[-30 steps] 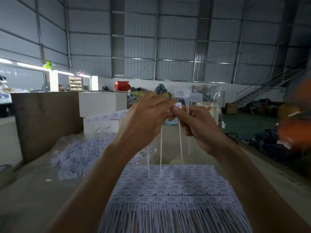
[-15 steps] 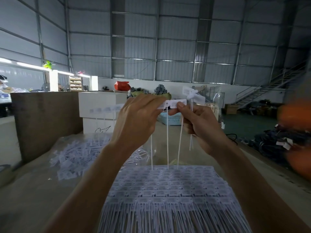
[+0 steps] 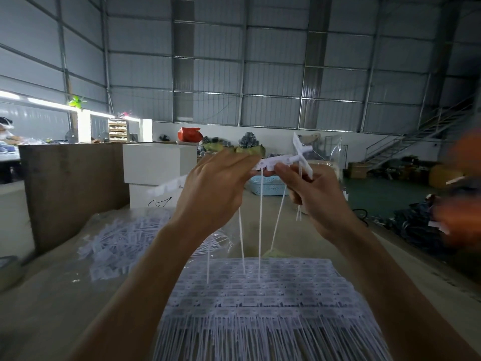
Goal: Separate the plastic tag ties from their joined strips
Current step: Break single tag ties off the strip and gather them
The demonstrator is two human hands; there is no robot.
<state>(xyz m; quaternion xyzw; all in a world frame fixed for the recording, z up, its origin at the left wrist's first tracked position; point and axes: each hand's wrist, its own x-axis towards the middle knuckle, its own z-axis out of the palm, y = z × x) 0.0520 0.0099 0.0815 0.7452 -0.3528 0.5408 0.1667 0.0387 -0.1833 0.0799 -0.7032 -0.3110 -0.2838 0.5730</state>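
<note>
Centre of frame, raised above the desk [image 3: 52, 303]: the left hand [image 3: 213, 191] and right hand [image 3: 315, 194] both pinch one joined strip [image 3: 276, 162] of white tag ties, fingers closed on it from either side. The strip bridges the two thumbs, its tails hanging down. The right hand appears to hold separated ties [image 3: 302, 152] too. Stacked strips [image 3: 260, 303] lie at lower centre; loose ties [image 3: 117, 243] at left.
</note>
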